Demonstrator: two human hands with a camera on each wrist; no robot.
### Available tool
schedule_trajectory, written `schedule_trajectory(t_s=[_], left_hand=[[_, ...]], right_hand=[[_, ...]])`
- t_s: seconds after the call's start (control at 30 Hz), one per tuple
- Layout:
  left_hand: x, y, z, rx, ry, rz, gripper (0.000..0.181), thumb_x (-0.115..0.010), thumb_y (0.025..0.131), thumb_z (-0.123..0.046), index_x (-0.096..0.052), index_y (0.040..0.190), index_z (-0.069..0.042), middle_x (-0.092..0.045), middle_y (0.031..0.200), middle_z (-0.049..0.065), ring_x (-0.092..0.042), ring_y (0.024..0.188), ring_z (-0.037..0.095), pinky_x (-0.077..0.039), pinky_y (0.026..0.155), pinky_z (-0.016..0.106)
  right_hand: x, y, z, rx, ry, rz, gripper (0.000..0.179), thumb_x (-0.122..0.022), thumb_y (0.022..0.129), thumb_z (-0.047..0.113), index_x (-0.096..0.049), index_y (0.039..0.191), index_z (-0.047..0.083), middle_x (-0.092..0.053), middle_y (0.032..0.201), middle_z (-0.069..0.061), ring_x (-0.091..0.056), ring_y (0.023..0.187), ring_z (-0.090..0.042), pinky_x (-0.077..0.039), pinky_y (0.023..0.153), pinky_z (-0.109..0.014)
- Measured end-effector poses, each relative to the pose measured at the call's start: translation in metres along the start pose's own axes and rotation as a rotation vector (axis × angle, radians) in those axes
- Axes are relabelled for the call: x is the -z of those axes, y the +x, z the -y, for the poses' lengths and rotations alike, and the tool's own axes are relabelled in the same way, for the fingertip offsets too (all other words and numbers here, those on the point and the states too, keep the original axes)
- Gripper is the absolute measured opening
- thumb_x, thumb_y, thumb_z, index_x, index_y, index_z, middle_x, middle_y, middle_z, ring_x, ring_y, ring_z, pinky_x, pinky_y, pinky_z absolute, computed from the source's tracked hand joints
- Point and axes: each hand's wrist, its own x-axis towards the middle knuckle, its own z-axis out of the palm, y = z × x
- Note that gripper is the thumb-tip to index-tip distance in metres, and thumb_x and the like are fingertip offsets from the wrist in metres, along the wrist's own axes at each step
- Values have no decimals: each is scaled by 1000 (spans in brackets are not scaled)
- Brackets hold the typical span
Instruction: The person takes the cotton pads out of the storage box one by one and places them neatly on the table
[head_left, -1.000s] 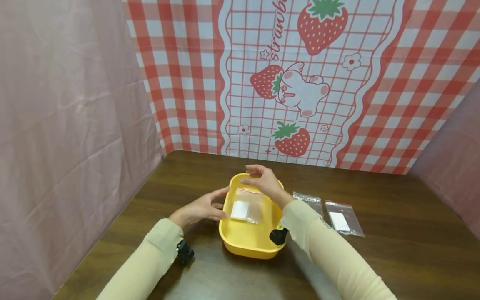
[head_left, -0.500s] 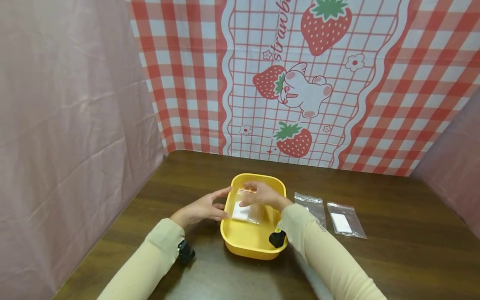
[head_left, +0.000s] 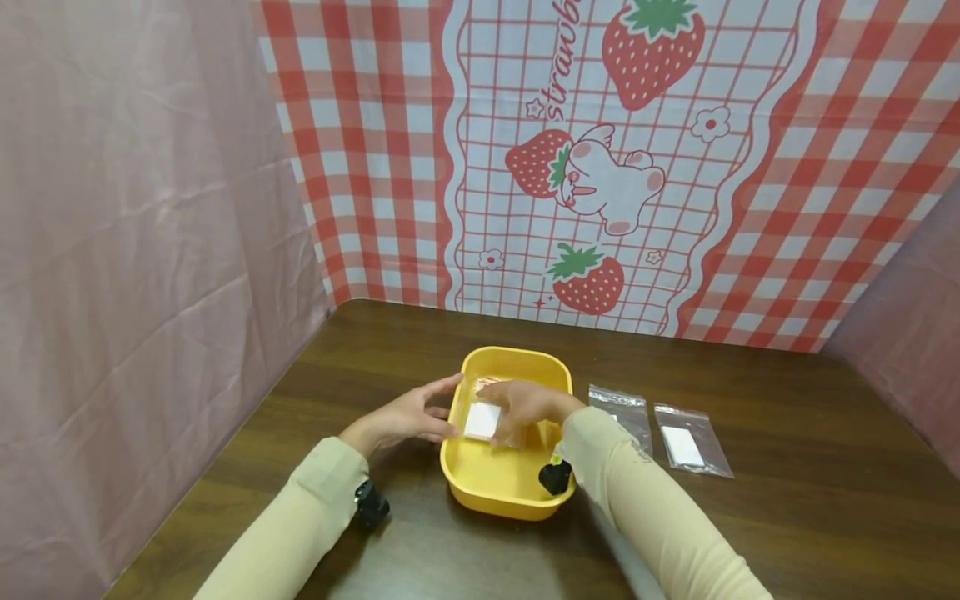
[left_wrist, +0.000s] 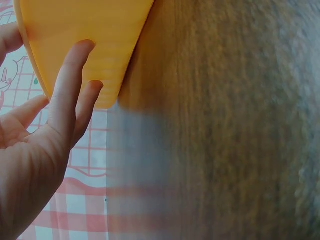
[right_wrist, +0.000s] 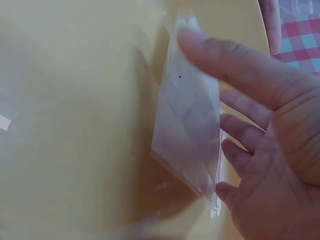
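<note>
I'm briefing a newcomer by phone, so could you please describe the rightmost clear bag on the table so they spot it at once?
On the brown table, find the yellow tub. To its right lies the nearer clear bag, and past that the farther clear bag. Its white piece shows whole, while the right sleeve partly hides its neighbour.

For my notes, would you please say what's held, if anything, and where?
I cannot tell whether the right hand, fingers at an edge of the clear zip bag, grips it; the left hand touches the yellow tray.
</note>
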Motion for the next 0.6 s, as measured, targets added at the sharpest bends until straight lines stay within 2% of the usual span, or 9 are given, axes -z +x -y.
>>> schedule_trajectory(t_s=[0.17, 0.3, 0.6], left_hand=[[-1, -1, -1, 0, -9, 6, 87, -67, 80, 6, -18, 150, -11, -23, 146, 20, -51, 113, 35, -53, 80, 40], [-1, -1, -1, 1, -14, 10, 87, -67, 80, 7, -17, 150, -11, -23, 146, 20, -50, 113, 36, -53, 80, 39], [0, 0, 0, 1, -5, 14, 86, -66, 81, 6, -17, 150, -10, -22, 147, 20, -52, 111, 34, -54, 79, 38]], right_hand=[[0, -2, 0, -22, -7, -8, 79, -84, 66, 15, -47, 135, 4, -47, 136, -12, -43, 119, -22, -29, 106, -40], [2, -3, 0, -9, -19, -32, 72, -82, 67, 10, -51, 132, 4, -50, 132, -10, -45, 108, -21, -33, 102, -38], [5, -3, -1, 29, -9, -54, 70, -79, 69, 8, -50, 132, 2, -51, 131, -11, -47, 110, -22, -36, 101, -41]])
